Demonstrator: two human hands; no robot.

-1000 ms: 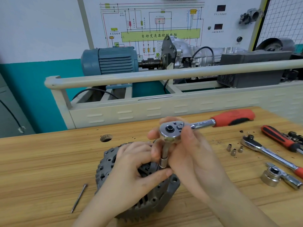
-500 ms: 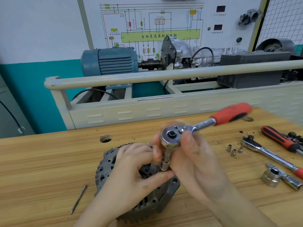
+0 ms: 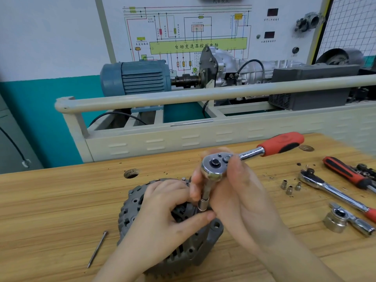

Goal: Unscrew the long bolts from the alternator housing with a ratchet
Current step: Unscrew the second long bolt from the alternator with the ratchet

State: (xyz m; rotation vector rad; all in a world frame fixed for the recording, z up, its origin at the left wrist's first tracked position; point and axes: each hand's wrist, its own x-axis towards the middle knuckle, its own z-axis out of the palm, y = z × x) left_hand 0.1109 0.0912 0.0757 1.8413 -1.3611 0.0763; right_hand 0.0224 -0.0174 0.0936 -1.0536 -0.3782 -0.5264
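Since a second ago the ratchet (image 3: 240,159) has swung, so its red handle sits a bit higher and further back, and both hands have stayed in the same spot. It stands up on a thin bar with a socket (image 3: 203,204) at the bottom, right over the edge of the alternator housing (image 3: 205,241), which lies on the wooden worktop (image 3: 50,210) in front of the person. On the right hand (image 3: 242,200), the fingers are curled round the round head of the tool. On the left hand (image 3: 162,204), the fingers rest bent on top of the housing, and the thumb touches the socket to keep it steady. I cannot see the bolt under the socket. The socket could slip off the bolt if the bar tips over, because the hand holds only the head and the long handle sticks out free. The housing could also roll, since it is round and one hand alone holds it down. One loose long bolt (image 3: 97,249) lies on the wood to the left and could roll away. On the right lie three small sockets (image 3: 290,187), two more ratchets and a big socket (image 3: 333,220). Behind the worktop stand a pale rail (image 3: 203,96), a blue motor (image 3: 136,78) and a wall board with a wiring drawing (image 3: 193,31).
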